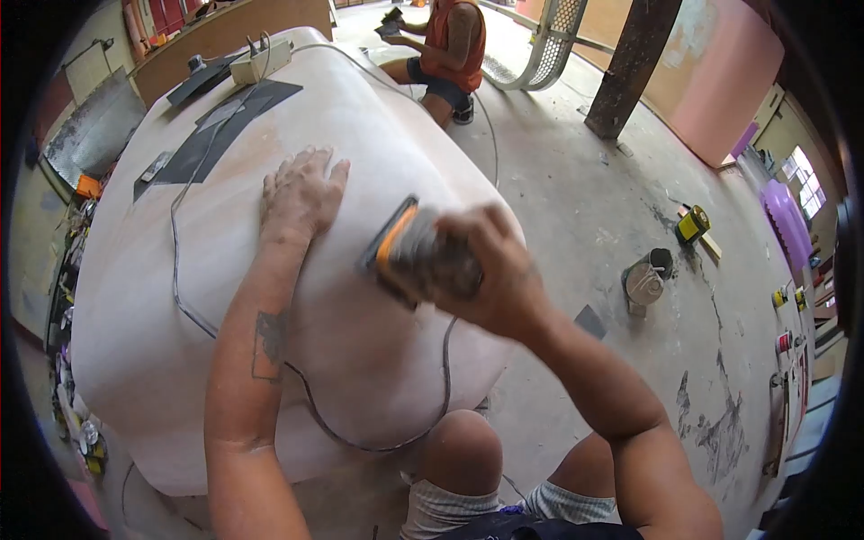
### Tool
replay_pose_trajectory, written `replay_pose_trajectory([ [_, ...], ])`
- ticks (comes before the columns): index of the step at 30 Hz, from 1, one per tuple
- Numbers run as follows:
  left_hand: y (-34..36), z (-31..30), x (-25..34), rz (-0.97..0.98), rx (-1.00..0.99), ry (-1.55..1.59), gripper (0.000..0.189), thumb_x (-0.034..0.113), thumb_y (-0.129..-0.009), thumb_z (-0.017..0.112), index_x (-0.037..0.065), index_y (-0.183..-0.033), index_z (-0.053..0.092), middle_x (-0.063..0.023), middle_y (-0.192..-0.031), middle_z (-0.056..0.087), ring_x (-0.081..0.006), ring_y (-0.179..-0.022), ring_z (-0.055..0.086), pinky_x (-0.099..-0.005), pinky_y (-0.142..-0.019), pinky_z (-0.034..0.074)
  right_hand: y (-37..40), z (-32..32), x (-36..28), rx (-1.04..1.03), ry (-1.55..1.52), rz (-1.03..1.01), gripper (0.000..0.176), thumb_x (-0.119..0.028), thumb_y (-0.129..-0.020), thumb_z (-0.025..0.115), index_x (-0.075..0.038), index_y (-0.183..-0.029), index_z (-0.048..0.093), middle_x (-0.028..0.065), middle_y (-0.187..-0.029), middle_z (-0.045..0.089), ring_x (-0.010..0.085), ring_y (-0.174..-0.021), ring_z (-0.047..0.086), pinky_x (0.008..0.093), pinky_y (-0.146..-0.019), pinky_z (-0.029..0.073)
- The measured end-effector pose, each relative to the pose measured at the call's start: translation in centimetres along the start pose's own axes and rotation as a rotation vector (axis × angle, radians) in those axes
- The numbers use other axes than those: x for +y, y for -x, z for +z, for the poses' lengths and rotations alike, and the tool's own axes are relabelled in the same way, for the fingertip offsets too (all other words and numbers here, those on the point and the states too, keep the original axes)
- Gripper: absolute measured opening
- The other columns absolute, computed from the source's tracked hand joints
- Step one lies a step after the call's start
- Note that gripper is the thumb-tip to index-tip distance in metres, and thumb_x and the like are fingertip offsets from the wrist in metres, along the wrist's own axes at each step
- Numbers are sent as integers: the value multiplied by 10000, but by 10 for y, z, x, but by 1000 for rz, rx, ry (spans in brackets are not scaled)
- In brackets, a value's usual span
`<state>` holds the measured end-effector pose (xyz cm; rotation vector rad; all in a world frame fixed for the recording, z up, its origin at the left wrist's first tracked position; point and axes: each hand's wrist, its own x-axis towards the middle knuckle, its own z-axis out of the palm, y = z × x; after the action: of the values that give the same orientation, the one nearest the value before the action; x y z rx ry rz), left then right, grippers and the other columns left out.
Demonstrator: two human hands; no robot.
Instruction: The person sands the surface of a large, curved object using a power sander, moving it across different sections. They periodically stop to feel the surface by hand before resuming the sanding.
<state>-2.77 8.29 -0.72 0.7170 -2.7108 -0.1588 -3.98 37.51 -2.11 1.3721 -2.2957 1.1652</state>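
Note:
A large, pale, smooth-surfaced moulded piece (171, 378) with rounded edges lies in front of me. My left hand (301, 196) rests on its top, palm down, with the fingers stretched out. In my right hand (499, 270) is an electric sander (423, 256), grey-black with an orange band. Its pad is tilted toward the pale surface; motion blur hides whether it touches. A dark power cord (306, 387) loops over the surface and passes under my left forearm. Dark sheets (247, 112) lie flat beyond my left hand.
An extension socket box (261, 63) sits at the piece's far end. Beyond it, a person in an orange top (450, 45) crouches, holding something dark. A grey can (646, 277) and a yellow-black tin (692, 225) stand on the concrete floor, right. A dark post (634, 67) rises behind.

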Motion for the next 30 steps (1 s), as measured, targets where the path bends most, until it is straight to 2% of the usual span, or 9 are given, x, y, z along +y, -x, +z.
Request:
replay_pose_trajectory([
  [2,1,-2,1,-6,-7,2,588,503,-1080,464,166,-1548,575,-98,-1656,494,-296,-1528,445,-492,-1270,295,19,7,-8,-11,-9,-28,756,-172,-663,956,-119,-1328,601,152,-1203,608,354,-1104,648,439,-950,554],
  [5,1,-1,-2,0,-7,18,560,470,-1089,458,176,-1552,570,-91,-1657,495,-296,-1537,432,-491,-1271,293,9,3,9,48,1,24,728,-232,-728,908,-141,-1378,592,173,-1224,579,413,-1066,684,485,-894,596],
  [8,0,-5,-2,-6,-14,56,541,442,-1096,456,173,-1554,557,-106,-1631,514,-307,-1524,442,-488,-1260,312,-41,-4,45,126,-27,182,727,-304,-759,855,-112,-1402,576,228,-1248,627,380,-1054,711,457,-832,607],
  [13,-6,3,-6,-27,66,82,524,411,-1110,443,154,-1560,522,-147,-1553,549,-340,-1460,492,-487,-1227,362,-127,-33,42,-101,-118,607,799,-329,-725,843,-80,-1430,559,235,-1230,672,369,-890,754,434,-682,627],
  [17,-8,10,-9,-22,156,114,509,406,-1113,447,141,-1538,536,-172,-1512,562,-350,-1431,513,-488,-1205,391,-116,-19,26,-19,7,335,778,-309,-729,856,-135,-1431,571,232,-1279,630,390,-1063,716,479,-854,618],
  [20,-13,14,-19,-5,167,255,502,413,-1109,463,141,-1520,560,-195,-1515,552,-361,-1438,501,-490,-1207,389,-64,-8,-6,32,156,11,671,-242,-750,871,-136,-1356,604,169,-1191,646,327,-989,718,434,-774,634],
  [22,-12,12,-28,63,145,265,523,439,-1102,478,146,-1527,559,-211,-1546,525,-379,-1464,471,-493,-1227,365,-28,-8,-27,-35,98,23,695,-217,-734,899,-166,-1359,600,162,-1200,609,369,-1090,690,456,-944,592],
  [27,49,-28,-66,213,56,-81,642,529,-1080,500,147,-1595,508,-272,-1651,428,-444,-1566,339,-543,-1279,255,7,-2,-7,22,11,85,693,-266,-757,908,-181,-1369,592,176,-1229,582,416,-1098,681,487,-937,588],
  [30,78,-49,-124,82,-33,-160,769,662,-1040,490,192,-1647,448,-238,-1729,320,-430,-1603,284,-546,-1304,194,-17,-5,16,92,-6,166,712,-269,-759,862,-157,-1401,575,205,-1265,592,441,-1167,643,497,-1003,556],
])
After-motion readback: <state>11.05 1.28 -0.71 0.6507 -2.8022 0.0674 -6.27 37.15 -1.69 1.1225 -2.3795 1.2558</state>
